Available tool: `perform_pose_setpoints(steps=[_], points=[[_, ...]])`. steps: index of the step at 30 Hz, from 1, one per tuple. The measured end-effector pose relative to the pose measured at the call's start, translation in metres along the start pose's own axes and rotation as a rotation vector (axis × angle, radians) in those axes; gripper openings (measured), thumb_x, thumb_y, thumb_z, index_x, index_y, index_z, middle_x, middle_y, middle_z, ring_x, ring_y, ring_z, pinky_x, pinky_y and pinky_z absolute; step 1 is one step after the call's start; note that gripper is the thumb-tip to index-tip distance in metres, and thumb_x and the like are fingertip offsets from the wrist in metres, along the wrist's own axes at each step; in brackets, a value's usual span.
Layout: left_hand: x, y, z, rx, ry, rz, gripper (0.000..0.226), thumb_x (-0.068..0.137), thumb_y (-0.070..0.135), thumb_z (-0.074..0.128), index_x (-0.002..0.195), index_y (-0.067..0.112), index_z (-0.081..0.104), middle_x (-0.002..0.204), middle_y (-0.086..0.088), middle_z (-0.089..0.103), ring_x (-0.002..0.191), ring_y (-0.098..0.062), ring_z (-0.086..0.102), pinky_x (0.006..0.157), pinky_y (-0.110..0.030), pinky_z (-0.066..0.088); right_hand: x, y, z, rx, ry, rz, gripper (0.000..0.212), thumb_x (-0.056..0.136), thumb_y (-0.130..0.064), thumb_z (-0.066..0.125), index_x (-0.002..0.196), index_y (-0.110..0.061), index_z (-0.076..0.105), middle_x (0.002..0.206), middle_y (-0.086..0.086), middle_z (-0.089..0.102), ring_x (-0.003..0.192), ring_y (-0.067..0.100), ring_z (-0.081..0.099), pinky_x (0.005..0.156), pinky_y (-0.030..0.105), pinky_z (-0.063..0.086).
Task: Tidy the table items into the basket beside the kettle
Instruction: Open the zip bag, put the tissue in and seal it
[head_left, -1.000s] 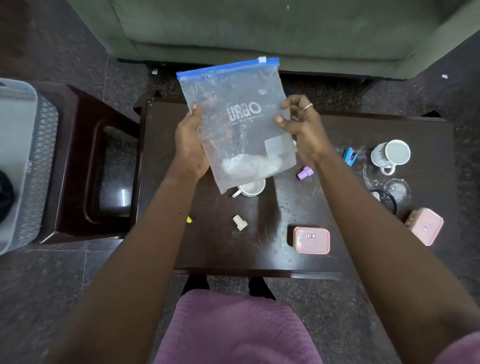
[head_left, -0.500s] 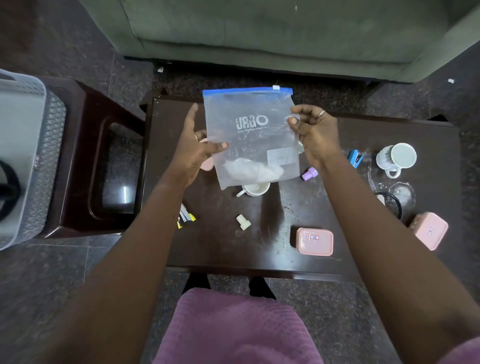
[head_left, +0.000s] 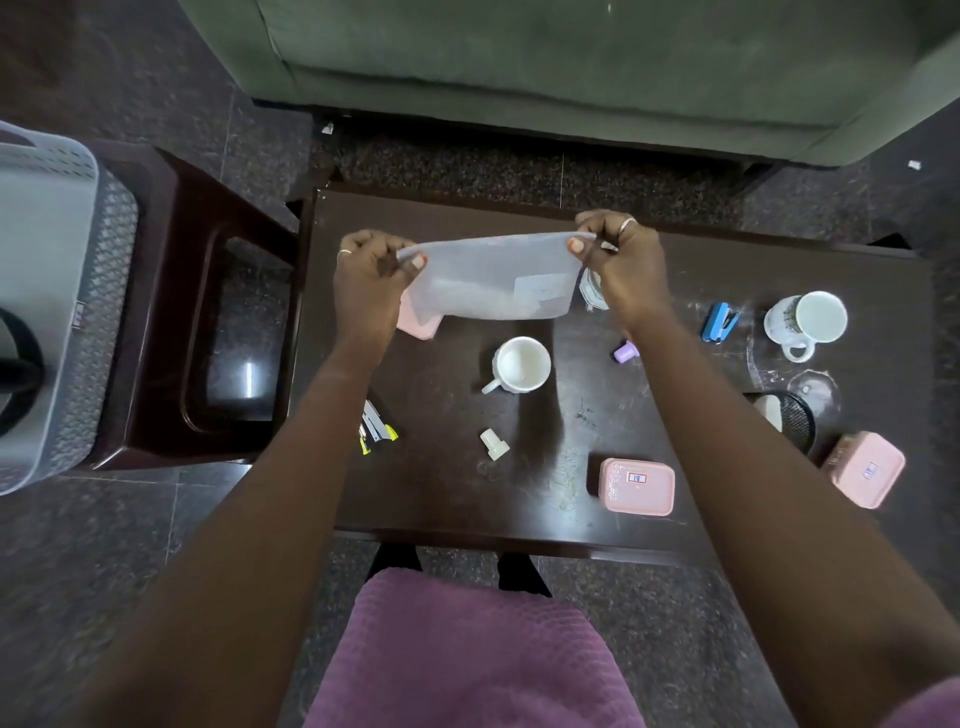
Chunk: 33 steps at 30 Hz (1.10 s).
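Above the dark table, the left hand and right hand pinch the top corners of a clear plastic bag; its white label cannot be read, while a pink box shows "19".

Both arms reach forward, left hand and right hand level, fingers pinched closed.

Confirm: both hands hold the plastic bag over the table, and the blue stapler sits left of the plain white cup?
Not quite. In the head view the blue stapler sits right of the plain white cup, near the patterned mug. Both hands, left and right, do hold the plastic bag over the table.
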<state>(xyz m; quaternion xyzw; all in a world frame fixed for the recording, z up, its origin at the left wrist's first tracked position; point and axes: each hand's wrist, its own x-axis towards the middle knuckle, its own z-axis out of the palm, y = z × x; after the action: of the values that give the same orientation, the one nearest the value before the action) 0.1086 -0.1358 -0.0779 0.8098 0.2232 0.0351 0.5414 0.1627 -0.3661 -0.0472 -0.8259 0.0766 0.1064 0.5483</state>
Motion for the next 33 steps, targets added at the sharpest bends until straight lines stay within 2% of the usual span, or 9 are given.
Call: perform_pose_setpoints(steps=[5, 11, 15, 17, 20, 23, 27, 30, 33], points=[[0.0, 0.001, -0.008, -0.092, -0.044, -0.031, 0.018, 0.095, 0.02, 0.051, 0.107, 0.007, 0.054, 0.093, 0.002, 0.058, 0.084, -0.009, 0.051, 0.078, -0.03, 0.043, 0.001, 0.0, 0.015, -0.02, -0.055, -0.041, 0.024, 0.091, -0.011, 0.052, 0.072, -0.025, 0.046, 0.079, 0.007, 0.054, 0.075, 0.016, 0.047, 0.069, 0.031, 0.039], [-0.005, -0.007, -0.016, 0.138, 0.14, -0.038, 0.022, 0.097, 0.035, 0.04, 0.109, 0.019, 0.048, 0.089, 0.005, 0.057, 0.08, -0.015, 0.052, 0.071, -0.027, 0.039, -0.011, -0.004, 0.047, 0.095, 0.087, -0.05, 0.006, 0.091, -0.015, 0.054, 0.093, -0.019, 0.05, 0.084, -0.004, 0.058, 0.077, 0.011, 0.049, 0.073, 0.028, 0.041], [-0.004, -0.025, -0.025, 0.137, 0.202, -0.143, 0.023, 0.097, 0.032, 0.039, 0.113, 0.019, 0.049, 0.096, 0.003, 0.058, 0.085, -0.015, 0.052, 0.074, -0.024, 0.038, -0.022, -0.001, 0.066, 0.117, -0.008, 0.035, 0.042, 0.084, -0.029, 0.064, 0.121, -0.028, 0.046, 0.069, -0.006, 0.052, 0.056, 0.004, 0.046, 0.06, 0.021, 0.041], [-0.003, -0.035, -0.031, 0.151, 0.226, -0.196, 0.022, 0.097, 0.033, 0.038, 0.113, 0.02, 0.048, 0.093, 0.004, 0.057, 0.083, -0.015, 0.051, 0.072, -0.023, 0.035, -0.026, 0.004, 0.074, 0.178, -0.182, 0.129, 0.068, 0.077, -0.025, 0.074, 0.131, -0.029, 0.034, 0.082, 0.004, 0.065, 0.073, 0.012, 0.064, 0.07, 0.027, 0.052], [-0.002, -0.049, -0.04, 0.192, 0.23, -0.239, 0.021, 0.097, 0.034, 0.037, 0.112, 0.022, 0.047, 0.094, 0.001, 0.057, 0.084, -0.019, 0.052, 0.071, -0.025, 0.035, -0.031, 0.013, 0.087, 0.176, -0.359, 0.227, 0.086, 0.073, -0.005, 0.075, 0.138, -0.025, 0.023, 0.107, 0.015, 0.067, 0.098, 0.024, 0.066, 0.088, 0.041, 0.053], [0.0, -0.058, -0.047, 0.232, 0.215, -0.244, 0.02, 0.097, 0.035, 0.037, 0.111, 0.023, 0.046, 0.101, -0.008, 0.063, 0.088, -0.024, 0.055, 0.073, -0.026, 0.037, -0.029, 0.011, 0.096, 0.088, -0.321, 0.309, 0.075, 0.072, -0.003, 0.075, 0.132, -0.019, 0.033, 0.107, 0.018, 0.068, 0.094, 0.027, 0.067, 0.083, 0.045, 0.055], [0.016, -0.058, -0.052, 0.262, 0.252, -0.195, 0.017, 0.096, 0.034, 0.037, 0.105, 0.021, 0.046, 0.098, -0.016, 0.064, 0.089, -0.03, 0.059, 0.071, -0.028, 0.037, -0.014, -0.006, 0.108, -0.046, -0.196, 0.363, 0.043, 0.069, -0.008, 0.079, 0.099, -0.012, 0.048, 0.108, 0.02, 0.065, 0.09, 0.033, 0.066, 0.07, 0.047, 0.058], [0.036, -0.053, -0.053, 0.291, 0.281, -0.18, 0.021, 0.097, 0.033, 0.036, 0.107, 0.018, 0.047, 0.101, -0.017, 0.064, 0.092, -0.031, 0.059, 0.071, -0.027, 0.034, 0.006, -0.019, 0.121, -0.066, -0.142, 0.362, 0.031, 0.073, -0.008, 0.076, 0.07, -0.015, 0.046, 0.091, 0.015, 0.066, 0.05, 0.017, 0.065, 0.038, 0.025, 0.051], [0.056, -0.052, -0.054, 0.301, 0.287, -0.225, 0.024, 0.098, 0.031, 0.035, 0.112, 0.014, 0.046, 0.106, -0.019, 0.063, 0.096, -0.033, 0.059, 0.073, -0.028, 0.034, 0.029, -0.027, 0.135, -0.174, -0.095, 0.309, 0.028, 0.073, -0.017, 0.076, 0.066, -0.015, 0.049, 0.077, 0.009, 0.064, 0.034, 0.012, 0.055, 0.031, 0.019, 0.043]])
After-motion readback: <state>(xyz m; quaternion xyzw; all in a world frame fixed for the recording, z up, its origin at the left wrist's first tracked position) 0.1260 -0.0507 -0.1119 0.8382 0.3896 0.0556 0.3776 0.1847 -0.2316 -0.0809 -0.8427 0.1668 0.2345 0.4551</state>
